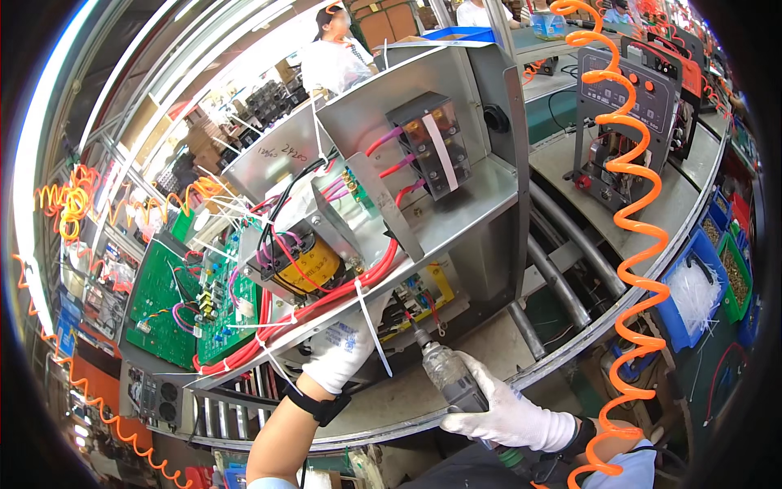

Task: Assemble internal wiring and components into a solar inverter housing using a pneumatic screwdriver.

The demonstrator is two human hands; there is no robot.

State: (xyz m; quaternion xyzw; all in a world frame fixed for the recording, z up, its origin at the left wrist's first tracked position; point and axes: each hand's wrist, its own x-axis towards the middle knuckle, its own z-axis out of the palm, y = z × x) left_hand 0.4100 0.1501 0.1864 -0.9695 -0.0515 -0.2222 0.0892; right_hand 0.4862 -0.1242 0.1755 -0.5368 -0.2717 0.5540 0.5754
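And here we are at the open sheet-metal chassis (493, 220), sitting at the roller line (558, 281) right in front of the worker. The right hand (509, 416), gloved in white, has its fingers wrapped round a power screwdriver (448, 376), bit up and angled toward the chassis's lower opening. The left hand (338, 354), gloved too, is tucked in under the red cable bundle (326, 310); its fingertips are hidden, so I can't tell whether they're spread or pinching something.

Now, the danger spots! That bit points close to a lower circuit board (414, 295) and a loose ring terminal (442, 329); a slip of the wrist could, I'd say, scratch the one or snag the other. Those gloved fingers are working half blind, and a bit skidding sideways might well catch them. Look at the long white cable tie (373, 330), its tail dangling between the two hands: if the spinning bit grabbed it, it could tug the red cables. And over on the right, the orange coiled hose (643, 204) hangs down by the right wrist; a careless elbow could hook it and jerk the tool off line.
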